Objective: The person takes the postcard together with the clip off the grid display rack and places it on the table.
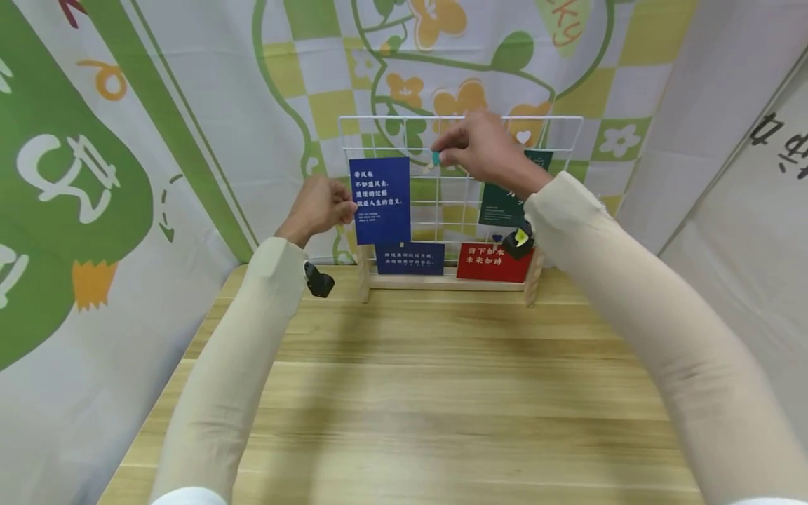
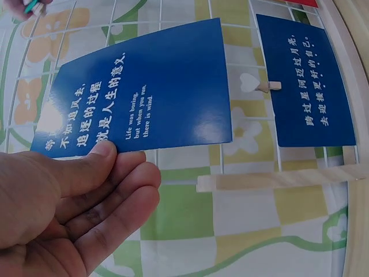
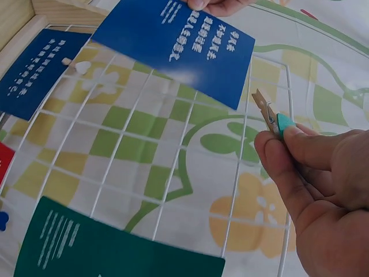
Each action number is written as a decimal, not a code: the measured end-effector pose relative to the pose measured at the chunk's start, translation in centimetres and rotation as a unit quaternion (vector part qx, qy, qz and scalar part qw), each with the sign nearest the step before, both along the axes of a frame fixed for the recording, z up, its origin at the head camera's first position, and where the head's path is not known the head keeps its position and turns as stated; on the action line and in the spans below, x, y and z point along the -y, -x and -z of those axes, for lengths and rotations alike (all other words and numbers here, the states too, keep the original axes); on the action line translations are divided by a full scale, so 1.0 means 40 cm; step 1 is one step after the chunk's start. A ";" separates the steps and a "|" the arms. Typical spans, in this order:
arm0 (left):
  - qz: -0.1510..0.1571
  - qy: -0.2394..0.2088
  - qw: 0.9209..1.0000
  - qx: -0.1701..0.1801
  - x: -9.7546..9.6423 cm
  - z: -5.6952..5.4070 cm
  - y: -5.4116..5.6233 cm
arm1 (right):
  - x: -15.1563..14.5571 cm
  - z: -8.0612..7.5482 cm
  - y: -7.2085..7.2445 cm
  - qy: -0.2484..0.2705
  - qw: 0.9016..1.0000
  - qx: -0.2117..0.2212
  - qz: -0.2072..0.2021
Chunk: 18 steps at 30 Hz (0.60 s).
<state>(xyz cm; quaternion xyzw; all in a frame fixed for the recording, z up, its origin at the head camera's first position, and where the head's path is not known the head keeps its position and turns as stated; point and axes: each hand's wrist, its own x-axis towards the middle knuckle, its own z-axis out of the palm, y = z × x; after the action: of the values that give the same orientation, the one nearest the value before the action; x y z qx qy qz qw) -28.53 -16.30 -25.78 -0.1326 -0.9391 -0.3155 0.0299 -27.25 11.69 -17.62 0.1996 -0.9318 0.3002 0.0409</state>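
My left hand pinches the left edge of a blue card with white writing, thumb on the front. The card stands upright before the left part of a white wire grid rack. In my right hand a small wooden clothespin with a teal heart-like piece is pinched between thumb and fingers. Its jaws point toward the blue card, a short gap from the card's corner in the right wrist view.
On the grid hang a dark blue card, a red card and a green card. A white heart clothespin clips the dark blue one. The rack stands on wooden feet at the back of the wooden table, before a patterned curtain.
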 end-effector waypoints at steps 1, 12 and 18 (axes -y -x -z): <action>0.001 -0.001 1.000 0.006 0.003 0.001 -0.002 | -0.006 0.003 -0.002 0.000 1.000 0.002 -0.001; 0.016 0.010 0.999 0.028 0.037 0.017 -0.022 | -0.067 0.043 -0.022 -0.002 1.000 0.013 -0.005; 0.015 0.017 0.998 0.051 0.063 0.030 -0.035 | -0.114 0.066 -0.031 -0.021 0.999 0.029 0.013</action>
<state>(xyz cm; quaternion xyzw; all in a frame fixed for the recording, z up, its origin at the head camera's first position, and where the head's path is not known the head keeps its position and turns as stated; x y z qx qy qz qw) -27.11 -18.80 -27.00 -0.1312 -0.9424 -0.3066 -0.0250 -26.03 16.26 -20.24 0.1799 -0.9413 0.2854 0.0138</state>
